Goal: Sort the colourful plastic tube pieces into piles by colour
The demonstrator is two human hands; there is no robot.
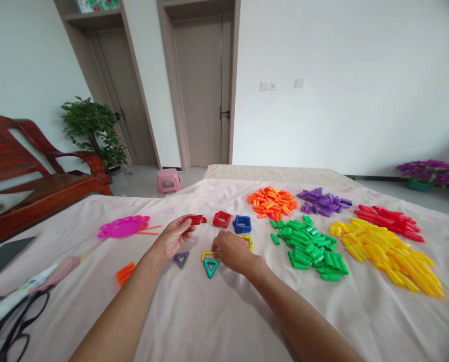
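Note:
My left hand (178, 235) is closed on a small stack of red magnetic tiles (197, 219), raised a little above the cloth. My right hand (230, 249) reaches over the cloth with its fingers pinched at the edge of a yellow magnetic tile (207, 256), which the hand partly hides. Another yellow tile edge (251, 243) shows past the knuckles. Just below the fingers lies a teal triangle tile (210, 268), and a purple triangle tile (181, 259) is nearer my left wrist. Beyond the hands sit a red square stack (221, 219) and a blue square stack (242, 224).
Right of my hands lie piles of plastic pieces: orange (272, 202), purple (323, 202), green (307, 246), red (390, 221) and yellow (388, 251). To the left are a magenta tray (123, 228), orange pieces (125, 274) and black glasses (22, 322).

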